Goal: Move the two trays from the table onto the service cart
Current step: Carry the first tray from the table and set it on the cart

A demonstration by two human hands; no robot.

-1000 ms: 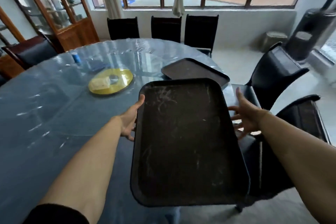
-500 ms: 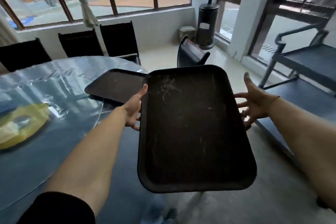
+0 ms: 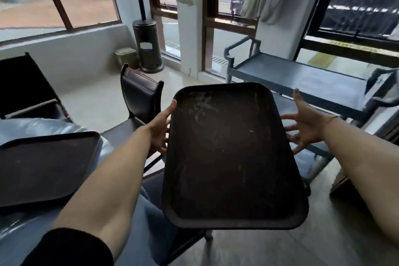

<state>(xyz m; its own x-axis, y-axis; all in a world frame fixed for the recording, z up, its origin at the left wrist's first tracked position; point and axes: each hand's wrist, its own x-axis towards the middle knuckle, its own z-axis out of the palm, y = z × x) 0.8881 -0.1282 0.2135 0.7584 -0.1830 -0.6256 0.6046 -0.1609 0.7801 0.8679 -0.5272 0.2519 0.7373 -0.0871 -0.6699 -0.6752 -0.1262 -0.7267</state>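
Observation:
I hold a dark, scratched rectangular tray [image 3: 228,153] in the air at centre, its long side pointing away from me. My left hand [image 3: 160,127] grips its left rim, thumb on top and fingers underneath. My right hand [image 3: 306,123] is beside the right rim with fingers spread wide, the fingertips reaching the rim without closing on it. A second dark tray [image 3: 43,162] lies on the table [image 3: 26,127] at the left. The grey-blue service cart [image 3: 302,80] stands ahead to the right, beyond the held tray.
A dark chair [image 3: 140,93] stands just left of the held tray, between table and cart. Another chair [image 3: 23,86] sits at the far left. A tall patio heater [image 3: 148,45] and a small bin [image 3: 126,56] stand by the windows. Bare floor lies before the cart.
I have turned right with the tray. The table and second tray have slid to the left edge of view, and the service cart has come into fuller view ahead.

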